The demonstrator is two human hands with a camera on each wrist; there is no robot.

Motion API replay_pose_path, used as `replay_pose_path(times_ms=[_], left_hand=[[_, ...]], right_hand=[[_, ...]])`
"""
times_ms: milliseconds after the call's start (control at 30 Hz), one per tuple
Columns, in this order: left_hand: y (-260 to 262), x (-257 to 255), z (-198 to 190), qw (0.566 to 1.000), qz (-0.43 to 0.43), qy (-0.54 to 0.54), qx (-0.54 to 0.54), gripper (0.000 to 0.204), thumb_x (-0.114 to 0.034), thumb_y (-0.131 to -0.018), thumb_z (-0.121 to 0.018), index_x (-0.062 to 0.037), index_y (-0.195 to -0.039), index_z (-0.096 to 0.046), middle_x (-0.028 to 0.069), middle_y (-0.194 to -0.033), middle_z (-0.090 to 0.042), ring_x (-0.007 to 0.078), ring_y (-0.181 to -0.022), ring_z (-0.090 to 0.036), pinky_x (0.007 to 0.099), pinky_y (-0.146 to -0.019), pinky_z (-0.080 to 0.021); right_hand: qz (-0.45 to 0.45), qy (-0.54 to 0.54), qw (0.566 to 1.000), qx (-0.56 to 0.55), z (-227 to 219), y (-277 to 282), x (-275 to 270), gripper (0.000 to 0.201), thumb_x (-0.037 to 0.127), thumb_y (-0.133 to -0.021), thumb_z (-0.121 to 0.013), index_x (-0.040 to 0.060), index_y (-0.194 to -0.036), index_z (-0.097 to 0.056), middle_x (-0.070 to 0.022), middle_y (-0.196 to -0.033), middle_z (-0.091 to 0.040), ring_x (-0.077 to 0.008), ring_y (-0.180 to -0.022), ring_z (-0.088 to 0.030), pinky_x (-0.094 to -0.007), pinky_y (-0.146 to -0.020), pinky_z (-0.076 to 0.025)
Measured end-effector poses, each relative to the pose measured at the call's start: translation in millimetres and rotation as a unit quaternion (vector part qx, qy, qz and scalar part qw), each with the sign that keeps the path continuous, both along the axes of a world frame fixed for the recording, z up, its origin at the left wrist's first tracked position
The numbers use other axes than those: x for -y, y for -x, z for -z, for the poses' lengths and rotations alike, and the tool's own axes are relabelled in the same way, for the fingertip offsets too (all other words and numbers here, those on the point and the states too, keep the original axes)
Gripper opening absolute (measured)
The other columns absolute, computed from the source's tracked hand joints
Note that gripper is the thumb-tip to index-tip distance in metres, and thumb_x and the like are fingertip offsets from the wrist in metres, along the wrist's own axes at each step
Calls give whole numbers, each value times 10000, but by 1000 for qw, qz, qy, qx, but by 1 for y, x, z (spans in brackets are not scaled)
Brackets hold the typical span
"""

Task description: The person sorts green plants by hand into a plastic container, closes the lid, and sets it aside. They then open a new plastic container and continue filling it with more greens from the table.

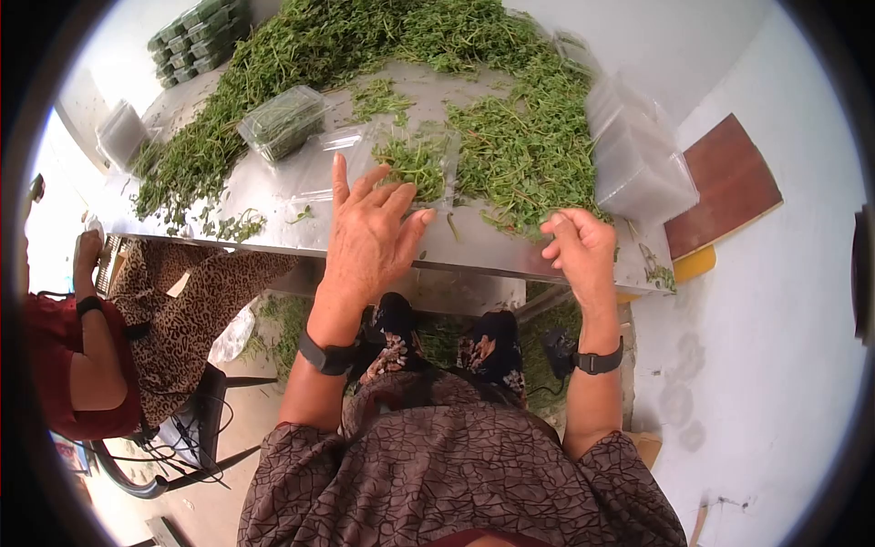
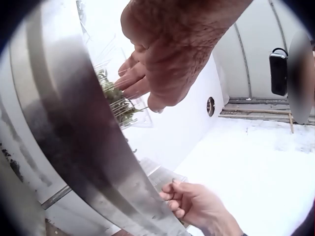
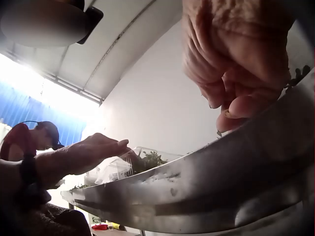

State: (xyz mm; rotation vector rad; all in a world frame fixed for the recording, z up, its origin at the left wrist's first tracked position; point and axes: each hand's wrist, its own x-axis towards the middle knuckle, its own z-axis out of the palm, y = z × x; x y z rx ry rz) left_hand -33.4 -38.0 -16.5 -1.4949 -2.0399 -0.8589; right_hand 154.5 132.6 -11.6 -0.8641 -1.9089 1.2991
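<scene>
My left hand (image 1: pixel 369 232) is held over the near side of a clear plastic clamshell box (image 1: pixel 319 169), index finger raised and the others stretched loosely forward. Leafy green sprigs (image 1: pixel 410 166) lie in the box's right half, below those fingertips. My right hand (image 1: pixel 583 248) is at the table's front edge, right of the box, beside a heap of greens (image 1: pixel 533 150). Its fingers are curled in with the thumb against them. In the right wrist view, a thin sprig (image 3: pixel 220 132) shows at these fingertips, partly hidden by them.
More greens cover the back of the metal table (image 1: pixel 264 232). A filled clamshell (image 1: pixel 284 123) stands left of the open box. Stacked clear boxes (image 1: pixel 638 150) stand at the right, packed ones (image 1: pixel 196 41) at the back left. Another person (image 1: pixel 87 356) is at the left.
</scene>
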Motion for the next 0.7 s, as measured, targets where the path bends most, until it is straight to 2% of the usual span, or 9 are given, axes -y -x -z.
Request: replay_pose_path(times_ms=[167,233,367,433,567,700], left_hand=[[-11,-7,-20,997,19,-68,-30,290,-85,-725,-686,-3,-997,-628,146,-1057,-616,310,-1123,-518,523,-1101,-218],[-11,-4,-22,998,32,-42,-29,292,-83,-721,-679,-14,-1000,-628,147,-1078,-607,313,-1134,-509,522,-1100,-222],[0,7,-12,1000,-13,-6,-25,280,-85,-716,-679,-22,-986,-634,141,-1075,-611,318,-1145,-503,524,-1103,-213],[5,8,-12,999,9,33,-9,265,-101,-741,-674,-23,-993,-647,121,-1092,-627,327,-1177,-489,520,-1116,-188],[8,3,-2,998,27,55,14,240,-99,-722,-681,-17,-946,-649,124,-996,-652,321,-1133,-521,525,-1119,-178],[13,6,-3,997,29,66,7,243,-106,-708,-693,-16,-930,-652,122,-983,-653,311,-1111,-536,525,-1121,-179]], right_hand=[[6,-2,999,-43,20,-2,-2,161,100,-888,-544,-31,-910,-635,-37,-756,-645,-61,-526,-539,-212,-477,-427],[0,18,999,-47,18,-3,-3,156,95,-887,-542,-32,-912,-630,-38,-767,-647,-59,-529,-536,-209,-481,-423],[0,11,998,-63,24,-6,-2,151,96,-887,-542,-27,-904,-627,-33,-772,-647,-58,-534,-535,-205,-483,-419],[1,-5,998,-68,25,-5,-2,150,99,-890,-540,-24,-892,-625,-31,-769,-645,-55,-538,-532,-204,-477,-413],[-5,-2,997,-75,24,-6,-5,142,94,-892,-537,-21,-901,-621,-31,-764,-639,-51,-539,-526,-206,-482,-415],[16,-30,997,-63,25,-5,-2,139,90,-888,-538,-19,-904,-622,-29,-763,-638,-57,-539,-525,-208,-487,-414]])
